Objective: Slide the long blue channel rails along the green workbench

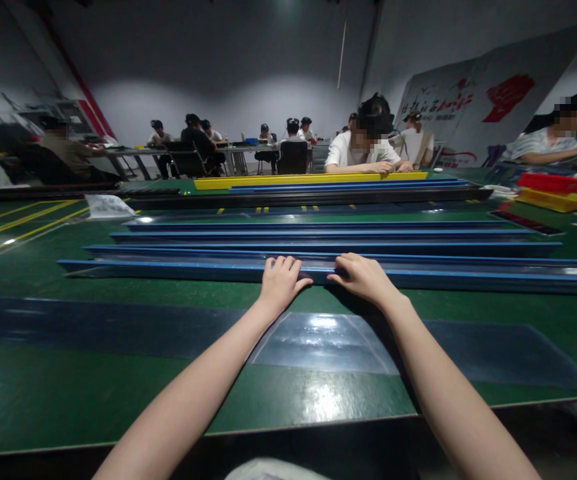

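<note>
**A:** Where are the hands sitting rn?

**B:** I'm seeing both lying on the nearest long blue rail (168, 268), a glossy channel-shaped strip running L to R across the dark green surface (28, 273). The left hand (281, 283) and right hand (363, 277) are resting side by side near its middle, thumbs pointing at each other w/ a small gap between.

**A:** Fingers?

**B:** The left fingers (281, 263) are curling loosely over the rail's near edge, tips on top. The right fingers (353, 261) are lying flatter across it. Neither hand is closing round anything; they're just pressing on it.

**A:** What else is lying around?

**B:** More long blue rails (318, 235) are lying parallel behind it, close together. A clear shiny plastic sheet (323, 340) is lying flat on the surface just under my wrists. Farther back a long yellow rail (308, 180) is lying across, and a co-worker in a white shirt (363, 152) is sitting just behind it w/ forearms on it. A red tray (551, 181) is sitting over a yellow tray (551, 199) at far right, and crumpled white paper (105, 207) is lying at far left. More people are sitting at tables in the bkgd.
</note>
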`<state>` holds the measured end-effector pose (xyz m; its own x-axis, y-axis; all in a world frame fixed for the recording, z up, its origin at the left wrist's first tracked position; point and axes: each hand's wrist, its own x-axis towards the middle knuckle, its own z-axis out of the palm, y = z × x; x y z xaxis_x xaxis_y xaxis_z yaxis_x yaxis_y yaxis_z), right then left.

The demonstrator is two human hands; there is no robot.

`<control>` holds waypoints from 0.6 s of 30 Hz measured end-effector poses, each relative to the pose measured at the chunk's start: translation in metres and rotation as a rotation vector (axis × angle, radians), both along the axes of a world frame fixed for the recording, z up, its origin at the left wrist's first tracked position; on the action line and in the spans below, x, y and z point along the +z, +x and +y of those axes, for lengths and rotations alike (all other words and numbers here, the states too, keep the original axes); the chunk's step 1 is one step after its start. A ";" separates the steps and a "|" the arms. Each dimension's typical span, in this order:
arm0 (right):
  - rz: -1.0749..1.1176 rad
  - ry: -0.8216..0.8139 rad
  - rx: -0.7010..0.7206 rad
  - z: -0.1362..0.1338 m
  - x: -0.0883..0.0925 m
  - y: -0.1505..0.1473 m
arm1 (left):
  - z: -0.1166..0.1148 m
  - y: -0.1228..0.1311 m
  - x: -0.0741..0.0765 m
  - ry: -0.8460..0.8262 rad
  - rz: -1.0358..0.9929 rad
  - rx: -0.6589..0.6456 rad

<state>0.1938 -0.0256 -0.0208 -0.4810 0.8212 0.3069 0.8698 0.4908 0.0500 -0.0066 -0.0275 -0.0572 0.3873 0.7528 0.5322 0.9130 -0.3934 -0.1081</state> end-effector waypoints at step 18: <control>-0.008 -0.018 -0.013 0.000 0.001 0.000 | 0.001 0.000 -0.001 -0.004 -0.024 -0.014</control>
<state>0.1939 -0.0260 -0.0194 -0.4728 0.8327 0.2882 0.8757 0.4804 0.0486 -0.0068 -0.0263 -0.0587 0.3854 0.7494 0.5384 0.9095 -0.4069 -0.0847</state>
